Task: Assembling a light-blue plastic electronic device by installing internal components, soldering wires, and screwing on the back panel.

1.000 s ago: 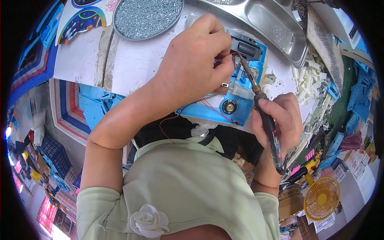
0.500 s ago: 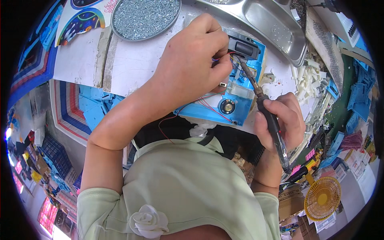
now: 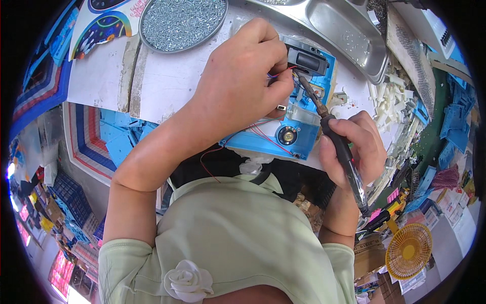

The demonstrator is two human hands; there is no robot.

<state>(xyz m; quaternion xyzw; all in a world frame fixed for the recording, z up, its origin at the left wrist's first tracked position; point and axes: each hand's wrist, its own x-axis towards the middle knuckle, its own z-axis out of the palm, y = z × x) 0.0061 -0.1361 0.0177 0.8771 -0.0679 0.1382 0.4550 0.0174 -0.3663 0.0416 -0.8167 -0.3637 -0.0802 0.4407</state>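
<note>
My right hand [image 3: 363, 144] is wrapped round the dark handle of a soldering iron [image 3: 321, 107]. Its metal tip reaches up and left into an open blue plastic casing [image 3: 260, 143], close to the ends of thin wires. Fingers of my left hand [image 3: 243, 76] are pinched at those wires; a red wire [image 3: 290, 68] comes out by the fingertips. What else the pinch holds is hidden. Beside the tip, a black module with a dark oblong window [image 3: 307, 62] sits at the casing's far end. A round speaker [image 3: 287, 135] lies in the near end, with red wires running across.
A round tray [image 3: 152, 44] full of small metal screws stands at the far left. Beyond the casing is a metal compartment tray [image 3: 344, 38]. White plastic pieces [image 3: 392, 101] are heaped at the right. A yellow fan [image 3: 408, 251] is at lower right.
The soldering iron has shifted slightly left and up, its tip now nearer my left fingertips. My left hand has barely moved.
</note>
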